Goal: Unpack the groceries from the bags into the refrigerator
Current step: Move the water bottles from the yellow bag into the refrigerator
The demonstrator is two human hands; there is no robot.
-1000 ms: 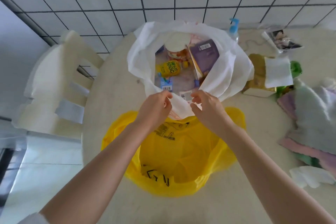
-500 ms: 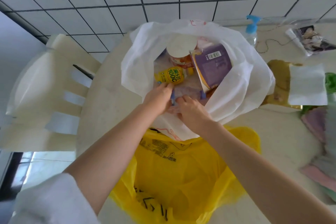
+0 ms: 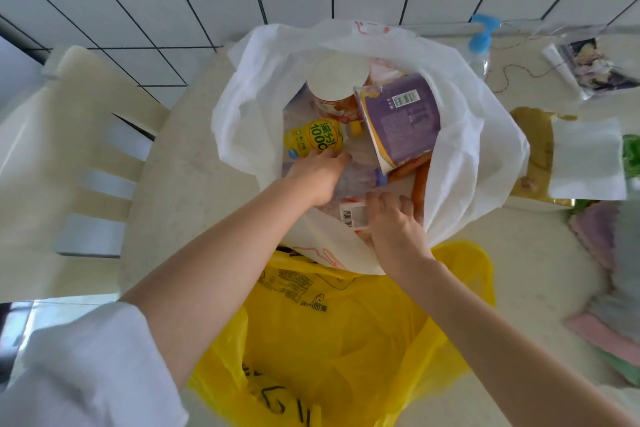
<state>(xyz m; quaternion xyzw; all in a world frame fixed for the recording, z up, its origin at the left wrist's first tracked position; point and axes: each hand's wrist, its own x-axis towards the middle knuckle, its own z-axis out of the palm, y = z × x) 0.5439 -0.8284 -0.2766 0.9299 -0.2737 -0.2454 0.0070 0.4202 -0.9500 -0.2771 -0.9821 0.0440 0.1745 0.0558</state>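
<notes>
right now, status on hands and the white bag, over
Both hands inside white bag. Left hand open beside yellow bottle. Right hand on a barcoded packet, grip unclear. Purple tub crowds the right side.

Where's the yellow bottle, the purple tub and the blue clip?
yellow bottle (image 3: 313,139), head view, on its printed label.
purple tub (image 3: 403,121), head view, on its side wall below the barcode.
blue clip (image 3: 483,32), head view, on its middle, by the wall.

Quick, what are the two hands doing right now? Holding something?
Left hand: in the white bag, open, fingers on a clear packet.
Right hand: grips a labelled packet.
</notes>
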